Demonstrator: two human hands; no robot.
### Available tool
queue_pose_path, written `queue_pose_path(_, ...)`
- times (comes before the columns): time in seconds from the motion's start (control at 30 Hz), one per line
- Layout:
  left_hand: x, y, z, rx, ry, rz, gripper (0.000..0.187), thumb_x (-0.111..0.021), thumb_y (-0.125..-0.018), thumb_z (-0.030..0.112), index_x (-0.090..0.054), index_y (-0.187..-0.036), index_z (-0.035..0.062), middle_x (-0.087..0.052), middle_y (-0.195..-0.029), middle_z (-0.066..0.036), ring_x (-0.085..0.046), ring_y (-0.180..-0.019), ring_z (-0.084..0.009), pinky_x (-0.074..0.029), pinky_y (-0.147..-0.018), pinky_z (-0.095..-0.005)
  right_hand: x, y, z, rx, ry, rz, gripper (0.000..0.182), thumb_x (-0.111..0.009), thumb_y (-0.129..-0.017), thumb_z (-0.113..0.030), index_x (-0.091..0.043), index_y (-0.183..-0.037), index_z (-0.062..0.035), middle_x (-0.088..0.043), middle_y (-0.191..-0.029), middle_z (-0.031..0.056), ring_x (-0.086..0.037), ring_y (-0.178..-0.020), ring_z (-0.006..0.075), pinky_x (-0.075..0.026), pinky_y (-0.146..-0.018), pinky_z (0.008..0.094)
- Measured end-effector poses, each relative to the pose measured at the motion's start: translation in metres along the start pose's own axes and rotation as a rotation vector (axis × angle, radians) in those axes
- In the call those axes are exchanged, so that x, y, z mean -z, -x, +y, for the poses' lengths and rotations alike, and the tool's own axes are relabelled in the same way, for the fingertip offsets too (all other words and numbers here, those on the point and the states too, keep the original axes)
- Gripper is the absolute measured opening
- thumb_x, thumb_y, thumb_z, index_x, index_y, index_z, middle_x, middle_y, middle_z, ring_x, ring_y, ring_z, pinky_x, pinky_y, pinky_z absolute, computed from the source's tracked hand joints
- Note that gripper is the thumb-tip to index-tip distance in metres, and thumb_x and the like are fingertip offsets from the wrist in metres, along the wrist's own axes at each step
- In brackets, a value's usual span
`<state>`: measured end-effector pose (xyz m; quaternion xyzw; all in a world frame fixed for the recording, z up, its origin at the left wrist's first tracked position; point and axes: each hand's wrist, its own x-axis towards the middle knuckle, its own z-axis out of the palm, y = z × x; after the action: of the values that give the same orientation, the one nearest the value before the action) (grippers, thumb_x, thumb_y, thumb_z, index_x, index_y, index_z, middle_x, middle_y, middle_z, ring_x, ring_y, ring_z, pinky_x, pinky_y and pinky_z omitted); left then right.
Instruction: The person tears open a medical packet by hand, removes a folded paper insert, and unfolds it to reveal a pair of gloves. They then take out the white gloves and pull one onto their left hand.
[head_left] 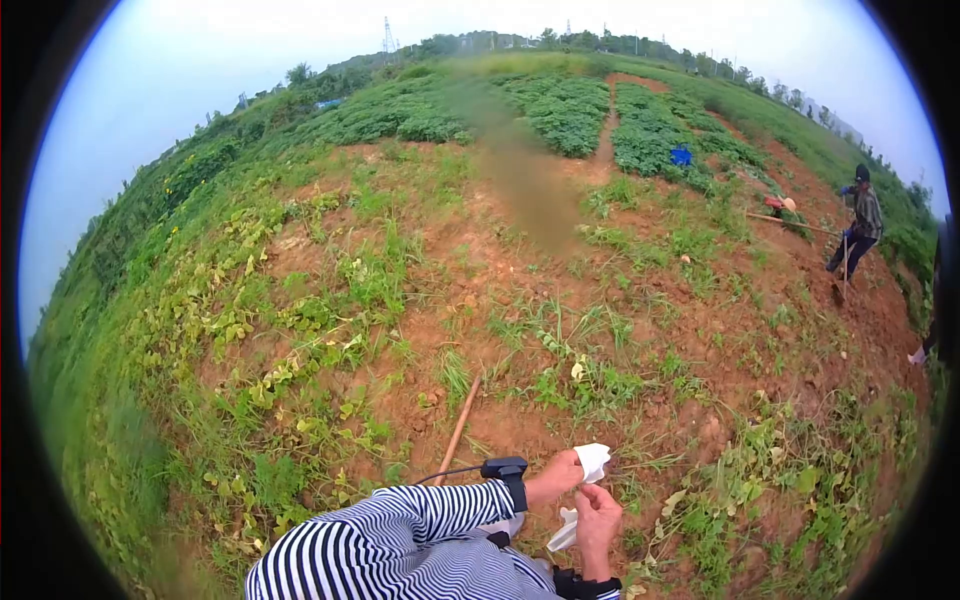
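My left hand (pixel 556 480) reaches in from the left, a black device (pixel 505 468) strapped at its wrist. White glove-like cloth (pixel 592 461) covers its fingers, so I cannot see how they are bent. Close below it, my right hand (pixel 599 522) has its fingers pinched together, the tips against or just beside the left hand. A second piece of white cloth, like a limp glove (pixel 563 532), hangs at the right hand's fingers and appears gripped there. A wooden pole (pixel 460 425) slants up from beside my striped sleeve (pixel 450 507).
Reddish soil with weeds and yellowing vines (pixel 290 375) surrounds me. At the right, another person (pixel 860 222) stands bent with a long-handled tool (pixel 846 262). Farther off lie leafy green crop rows (pixel 560 110) and a blue object (pixel 681 156). A blurred smudge covers the upper middle.
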<state>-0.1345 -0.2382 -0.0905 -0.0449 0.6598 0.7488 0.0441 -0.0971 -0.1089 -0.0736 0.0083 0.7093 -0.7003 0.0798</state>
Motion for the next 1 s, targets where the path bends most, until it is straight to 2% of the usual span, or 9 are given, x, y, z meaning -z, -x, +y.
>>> queue_pose_path(0.13,-0.038,0.004,-0.009,0.227,0.436,-0.016,0.029,-0.048,-0.092,0.002,-0.061,-0.118,0.0033,-0.066,-0.104,-0.005,-0.064,-0.092,-0.0167,-0.052,-0.078,-0.0296,0.012,0.0,0.005,0.166,0.133,0.091,0.015,-0.069,-0.081,-0.006,-0.065,-0.092,0.0045,-0.066,-0.077,0.0063,-0.06,-0.068,0.0121,-0.048,-0.062,0.0271)
queue_pose_path(0.33,-0.062,0.016,-0.014,0.21,0.718,0.044,0.027,-0.043,-0.091,-0.003,-0.059,-0.113,-0.0041,-0.065,-0.105,-0.012,-0.064,-0.094,-0.0221,-0.053,-0.08,-0.0351,0.031,0.01,0.004,0.259,0.04,0.207,0.013,-0.068,-0.083,-0.006,-0.062,-0.087,0.0046,-0.061,-0.071,0.0028,-0.055,-0.065,0.011,-0.046,-0.059,0.0275)
queue_pose_path(0.47,-0.071,0.015,-0.026,0.268,0.821,0.095,0.025,-0.042,-0.091,-0.002,-0.059,-0.11,-0.0057,-0.065,-0.106,-0.014,-0.064,-0.095,-0.0253,-0.054,-0.08,-0.0375,0.051,0.02,-0.003,0.067,-0.181,0.113,0.005,-0.066,-0.083,-0.005,-0.063,-0.084,-0.0009,-0.05,-0.064,-0.004,-0.045,-0.056,0.0052,-0.035,-0.05,0.0219)
queue_pose_path(0.6,-0.077,0.016,-0.033,0.322,0.923,0.129,0.023,-0.043,-0.092,-0.001,-0.059,-0.107,-0.0056,-0.065,-0.105,-0.017,-0.064,-0.094,-0.0278,-0.054,-0.077,-0.0391,0.069,0.023,-0.001,-0.117,-0.431,-0.128,0.008,-0.058,-0.085,-0.003,-0.057,-0.077,-0.004,-0.049,-0.061,-0.0034,-0.039,-0.048,0.0039,-0.028,-0.043,0.0212)
queue_pose_path(0.63,-0.08,0.018,-0.029,0.314,0.951,0.132,0.02,-0.045,-0.093,0.002,-0.061,-0.103,-0.0043,-0.066,-0.098,-0.015,-0.065,-0.089,-0.0261,-0.055,-0.074,-0.0379,0.072,0.024,-0.001,-0.128,-0.415,-0.145,0.008,-0.057,-0.085,-0.003,-0.056,-0.077,-0.0044,-0.048,-0.061,-0.0033,-0.038,-0.047,0.0041,-0.028,-0.042,0.0215)
queue_pose_path(0.73,-0.085,0.018,-0.024,0.25,0.882,0.188,0.017,-0.048,-0.094,0.006,-0.062,-0.098,-0.0036,-0.066,-0.091,-0.012,-0.066,-0.084,-0.0223,-0.054,-0.071,-0.035,0.078,0.034,-0.003,-0.167,-0.365,-0.198,0.009,-0.056,-0.086,-0.006,-0.054,-0.077,-0.0055,-0.046,-0.061,-0.003,-0.036,-0.045,0.0048,-0.026,-0.041,0.0224)
queue_pose_path(0.77,-0.087,0.023,-0.012,0.175,0.674,0.144,0.016,-0.053,-0.093,0.007,-0.064,-0.097,-0.0032,-0.067,-0.089,-0.008,-0.065,-0.081,-0.0167,-0.054,-0.068,-0.0314,0.078,0.039,-0.01,-0.157,-0.326,-0.204,0.009,-0.056,-0.086,-0.007,-0.053,-0.078,-0.0059,-0.046,-0.061,-0.0033,-0.036,-0.046,0.0052,-0.026,-0.041,0.0227)
queue_pose_path(0.87,-0.096,0.021,-0.005,0.08,0.683,0.15,0.018,-0.056,-0.092,0.007,-0.065,-0.102,-0.0041,-0.069,-0.093,-0.006,-0.065,-0.081,-0.0142,-0.053,-0.067,-0.0294,0.078,0.047,-0.017,-0.124,-0.265,-0.19,0.009,-0.056,-0.086,-0.007,-0.053,-0.078,-0.0057,-0.047,-0.062,-0.0027,-0.037,-0.047,0.0054,-0.027,-0.043,0.0221)
queue_pose_path(1.0,-0.097,0.019,-0.01,-0.001,0.357,0.024,0.023,-0.058,-0.093,0.011,-0.066,-0.109,-0.0036,-0.069,-0.096,-0.003,-0.062,-0.081,-0.0092,-0.05,-0.067,-0.0245,0.079,0.057,-0.025,-0.085,-0.212,-0.2,0.009,-0.056,-0.087,-0.006,-0.053,-0.078,-0.0058,-0.049,-0.064,-0.0027,-0.04,-0.051,0.0042,-0.029,-0.046,0.0208)
